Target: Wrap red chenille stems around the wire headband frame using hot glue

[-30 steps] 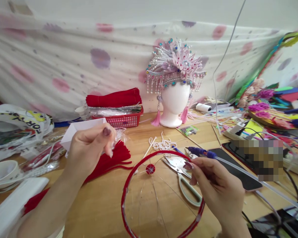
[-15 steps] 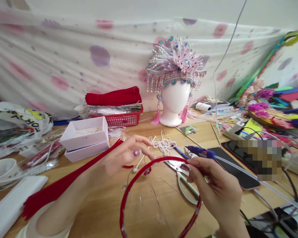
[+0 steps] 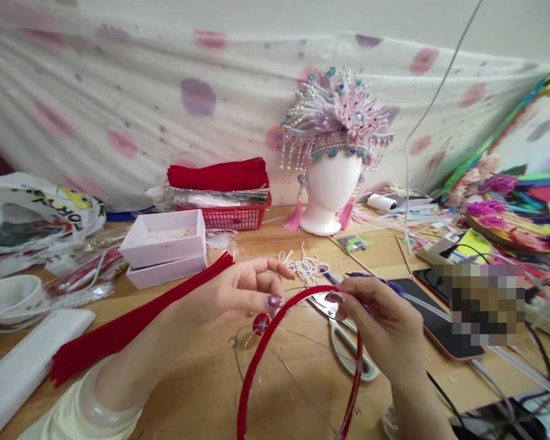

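My right hand (image 3: pixel 380 324) pinches the top of a red fuzzy-covered hoop (image 3: pixel 255 357) between thumb and fingers. The hoop is tilted over the table, and its lower part runs out of view. My left hand (image 3: pixel 242 287) is beside the hoop's upper left, fingers curved and apart from the thumb. Its thumb tip is close to the hoop; whether they touch I cannot tell. Behind the hoop lie scissors (image 3: pixel 355 360) with pale handles, partly covered by my right hand. A small red piece with thin wires (image 3: pixel 260 324) is below my left hand.
A bundle of red fuzzy stems (image 3: pixel 114 327) lies under my left forearm. White boxes (image 3: pixel 165 247) and a red basket (image 3: pixel 238 218) stand behind. A foam head (image 3: pixel 330 189) wears a pink beaded headdress (image 3: pixel 343 116). At right are a glue gun (image 3: pixel 396 287) and a phone (image 3: pixel 435 321).
The hoop has tipped and shifted slightly right in my right hand. My left hand has turned, its thumb now nearer the hoop. The camera view has swung slightly left.
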Demonstrator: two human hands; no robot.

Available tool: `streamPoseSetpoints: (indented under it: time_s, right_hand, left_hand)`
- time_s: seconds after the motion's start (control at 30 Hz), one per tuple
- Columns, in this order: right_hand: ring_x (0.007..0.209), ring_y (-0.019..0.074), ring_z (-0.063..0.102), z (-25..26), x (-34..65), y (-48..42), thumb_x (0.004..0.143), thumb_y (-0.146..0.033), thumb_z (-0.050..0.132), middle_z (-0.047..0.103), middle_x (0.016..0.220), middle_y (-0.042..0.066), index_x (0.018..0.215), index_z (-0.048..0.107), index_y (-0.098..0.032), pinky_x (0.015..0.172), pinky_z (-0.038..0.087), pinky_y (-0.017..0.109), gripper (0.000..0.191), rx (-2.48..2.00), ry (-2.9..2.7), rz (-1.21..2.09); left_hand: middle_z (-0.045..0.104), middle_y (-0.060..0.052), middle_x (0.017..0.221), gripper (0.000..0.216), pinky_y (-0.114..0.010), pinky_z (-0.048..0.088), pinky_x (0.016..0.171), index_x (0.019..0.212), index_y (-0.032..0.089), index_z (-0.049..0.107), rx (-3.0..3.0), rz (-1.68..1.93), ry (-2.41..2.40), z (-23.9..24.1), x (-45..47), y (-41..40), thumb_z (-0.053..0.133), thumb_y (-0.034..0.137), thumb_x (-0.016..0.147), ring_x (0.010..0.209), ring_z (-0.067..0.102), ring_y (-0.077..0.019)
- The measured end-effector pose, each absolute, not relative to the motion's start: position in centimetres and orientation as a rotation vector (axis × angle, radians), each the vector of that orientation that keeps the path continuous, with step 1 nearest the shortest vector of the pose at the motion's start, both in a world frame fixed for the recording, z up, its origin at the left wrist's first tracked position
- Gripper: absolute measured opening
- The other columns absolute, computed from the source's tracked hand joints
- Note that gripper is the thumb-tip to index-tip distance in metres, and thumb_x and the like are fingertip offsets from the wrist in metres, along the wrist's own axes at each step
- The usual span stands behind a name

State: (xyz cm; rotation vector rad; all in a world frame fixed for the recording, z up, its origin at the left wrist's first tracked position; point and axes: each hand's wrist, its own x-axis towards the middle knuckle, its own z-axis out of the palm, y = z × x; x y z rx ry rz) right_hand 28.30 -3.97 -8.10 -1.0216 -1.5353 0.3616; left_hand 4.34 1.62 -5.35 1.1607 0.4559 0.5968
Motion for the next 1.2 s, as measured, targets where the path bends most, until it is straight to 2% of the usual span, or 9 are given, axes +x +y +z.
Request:
streamPoseSetpoints:
  time_s: [0.27, 0.67, 0.9, 1.03, 1.2]
  right_hand:
    - [0.048, 0.0104, 0.063, -8.6, 28.6, -4.2, 0.087, -0.014, 0.069, 0.069, 0.064, -0.003, 0.082, 0.073, -0.022, 0.047, 0.051, 0.02, 0.01, -1.038, -1.545, 0.314]
    - [0.049, 0.0109, 0.062, -8.8, 28.8, -4.4, 0.089, -0.013, 0.07, 0.067, 0.06, -0.004, 0.084, 0.073, -0.023, 0.05, 0.05, 0.022, 0.011, -1.034, -1.584, 0.268]
    - [0.051, 0.0078, 0.064, -8.9, 28.8, -4.5, 0.09, -0.011, 0.07, 0.069, 0.065, -0.006, 0.091, 0.072, -0.026, 0.051, 0.051, 0.016, 0.015, -0.963, -1.612, 0.289]
    - [0.056, 0.0075, 0.067, -8.9, 29.0, -4.6, 0.092, -0.011, 0.066, 0.073, 0.077, -0.004, 0.099, 0.072, -0.027, 0.055, 0.054, 0.015, 0.019, -0.942, -1.64, 0.351]
    - [0.065, 0.0095, 0.069, -9.3, 29.3, -4.9, 0.093, -0.012, 0.065, 0.073, 0.079, -0.003, 0.1, 0.07, -0.028, 0.063, 0.056, 0.017, 0.018, -0.954, -1.647, 0.352]
  left_hand:
    - [0.065, 0.005, 0.073, 0.047, -0.024, 0.042, 0.067, 0.108, 0.018, 0.062, 1.142, 0.586, 0.455, -4.9, 4.4, 1.3, 0.091, 0.032, 0.073, 0.066, 0.057, -0.0093]
    - [0.064, 0.005, 0.07, 0.052, -0.023, 0.045, 0.06, 0.114, 0.018, 0.06, 1.19, 0.536, 0.407, -5.8, 4.2, 1.8, 0.09, 0.031, 0.073, 0.061, 0.058, -0.0092]
    - [0.062, 0.006, 0.069, 0.051, -0.024, 0.045, 0.062, 0.114, 0.018, 0.062, 1.187, 0.526, 0.421, -5.6, 3.9, 1.7, 0.091, 0.028, 0.072, 0.06, 0.056, -0.0088]
    - [0.061, 0.006, 0.07, 0.047, -0.025, 0.044, 0.064, 0.115, 0.018, 0.064, 1.203, 0.506, 0.429, -5.2, 3.8, 1.6, 0.086, 0.035, 0.077, 0.061, 0.054, -0.0092]
    - [0.057, 0.007, 0.067, 0.045, -0.024, 0.04, 0.06, 0.112, 0.018, 0.064, 1.208, 0.514, 0.496, -5.0, 4.2, 1.4, 0.083, 0.043, 0.08, 0.059, 0.053, -0.0097]
